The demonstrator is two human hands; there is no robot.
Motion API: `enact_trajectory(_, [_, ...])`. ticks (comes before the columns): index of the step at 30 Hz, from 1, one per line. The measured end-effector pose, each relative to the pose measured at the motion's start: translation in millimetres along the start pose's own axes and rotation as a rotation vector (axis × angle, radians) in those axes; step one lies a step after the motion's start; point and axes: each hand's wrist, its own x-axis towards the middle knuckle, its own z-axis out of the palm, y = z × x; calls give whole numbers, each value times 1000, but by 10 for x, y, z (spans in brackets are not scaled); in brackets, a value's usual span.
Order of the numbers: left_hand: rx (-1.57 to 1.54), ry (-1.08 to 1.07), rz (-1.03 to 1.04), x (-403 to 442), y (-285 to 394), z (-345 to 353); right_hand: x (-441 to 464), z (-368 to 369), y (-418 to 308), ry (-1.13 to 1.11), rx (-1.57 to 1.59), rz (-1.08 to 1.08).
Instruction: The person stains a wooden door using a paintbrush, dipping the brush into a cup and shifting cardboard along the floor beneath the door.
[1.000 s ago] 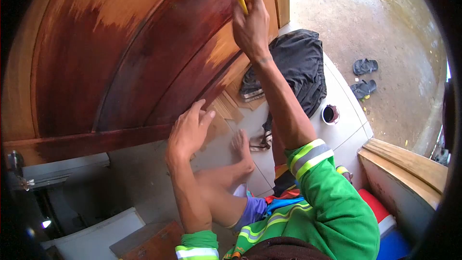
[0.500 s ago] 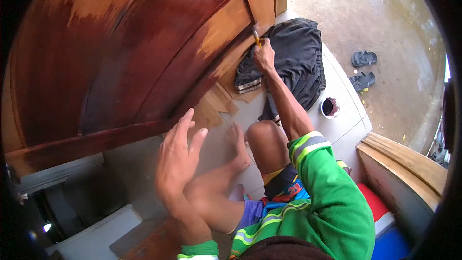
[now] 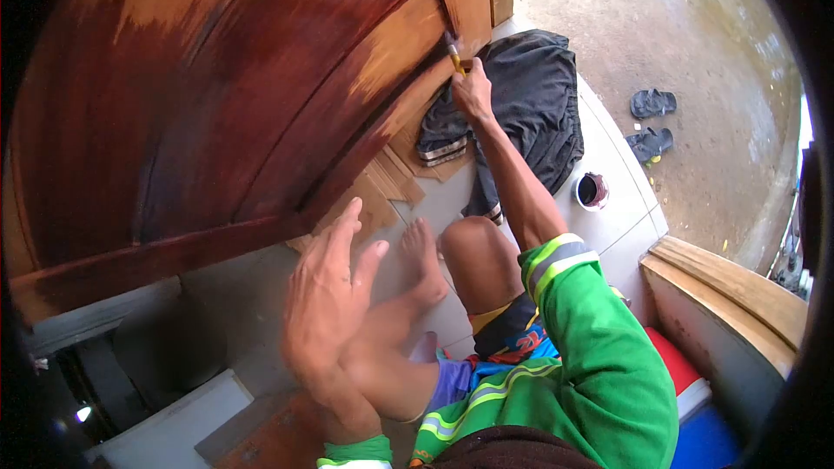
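My right hand (image 3: 473,91) is closed around the yellow handle of a paintbrush (image 3: 455,56). Its bristles meet the wooden door (image 3: 217,122) near the lower right corner, by a groove between the panel and the edge board. Dark reddish-brown stain covers most of the door, while lighter bare wood shows at the top and along the right side. My left hand (image 3: 326,300) is raised above my bent leg with fingers extended and thumb apart, holding nothing. A white cup of dark stain (image 3: 592,192) stands on the tiles to the right of my knee.
Dark cloth (image 3: 530,95) lies on the tiled floor beside the door, with cardboard pieces (image 3: 387,182) under the door's edge. Black flip-flops (image 3: 652,104) rest on the ground outside. A wooden door frame (image 3: 725,291) and a red and blue container (image 3: 699,417) are at the right.
The paintbrush and my right hand have shifted slightly up and left along the door's edge. My left hand stays raised and open, a little lower. The view has moved slightly.
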Motion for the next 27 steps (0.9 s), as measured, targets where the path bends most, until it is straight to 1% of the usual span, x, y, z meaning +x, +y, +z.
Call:
enact_trajectory(1, [6, -5, -7, 0, 10, -3, 19, 23, -63, -7, -21, 4])
enact_trajectory(2, [11, -10, -16, -1, 28, -9, 45, 23, -119, 7, 36, 8])
enact_trajectory(4, [11, -11, -25, 7, 32, -11, -60, -288, -869, 29, 148, 14])
enact_trajectory(7, [6, -13, -21, 15, 27, -21, -201, -453, -1335, 64, 272, -218])
enact_trajectory(10, [3, -26, -9, 12, 34, -38, -297, -562, -1481, 91, 334, -414])
enact_trajectory(11, [4, -25, 3, 2, 36, -36, -320, -543, -1409, 126, 325, -460])
enact_trajectory(14, [-4, -21, 15, -1, 59, -15, -157, -216, -742, 157, 257, -416])
enact_trajectory(16, [8, -24, 13, 9, 69, 6, -35, 74, -66, 138, 147, -339])
enact_trajectory(18, [32, -27, 0, 25, 60, 26, -129, 39, 249, 41, 113, -194])
enact_trajectory(20, [34, 13, 7, 38, 91, 38, -373, -321, 145, -65, 185, -89])
enact_trajectory(21, [33, 30, 13, 52, 119, 40, -477, -526, 169, -36, 153, -131])
enact_trajectory(22, [23, 35, 43, 90, 118, 41, -573, -815, 129, -62, 156, -126])
enact_trajectory(23, [7, 35, 70, 140, 75, 41, -674, -1163, 9, -80, 69, -78])
enact_trajectory(24, [-12, 29, 96, 192, 38, 49, -721, -1513, -26, -121, 63, -44])
enact_trajectory(25, [-44, 7, 95, 254, 30, 24, -769, -1892, -51, -165, -44, -73])
enact_trajectory(26, [-53, 26, 170, 306, 10, 17, -811, -2282, -85, -226, -165, -54])
enact_trajectory(27, [-44, 74, 224, 342, -5, 18, -813, -2645, -40, -276, -355, -83])
